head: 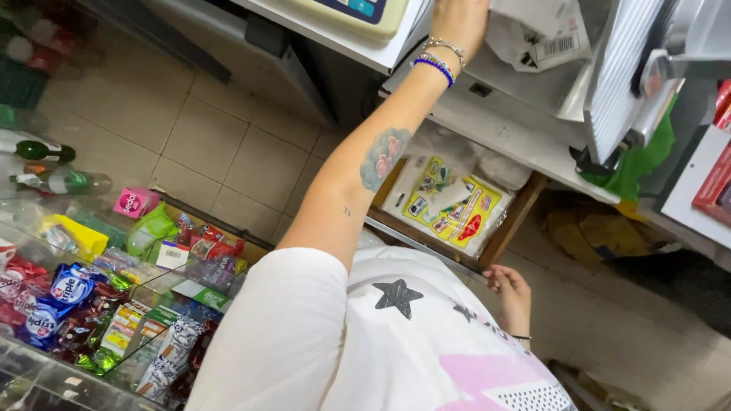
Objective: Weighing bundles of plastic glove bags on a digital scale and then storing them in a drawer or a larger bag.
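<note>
My left hand (457,21) reaches up onto a white counter (525,144), with bead bracelets on its wrist. It rests against a crumpled white bag with a barcode label (537,34). Its fingers run past the top edge of the frame, so its grip is hidden. My right hand (509,293) hangs low beside my white star-print shirt (396,335). Its fingers are curled with nothing in them, just below the corner of an open wooden drawer (509,232). The drawer holds clear packets of yellow printed sheets (453,205).
A glass display case (91,304) full of sweets and gum packs stands at the left, with bottles (46,152) behind it. A weighing scale (358,15) sits at the top. A metal slicing machine (632,68) and a green cloth (643,160) are at the right. The floor is beige tile (221,144).
</note>
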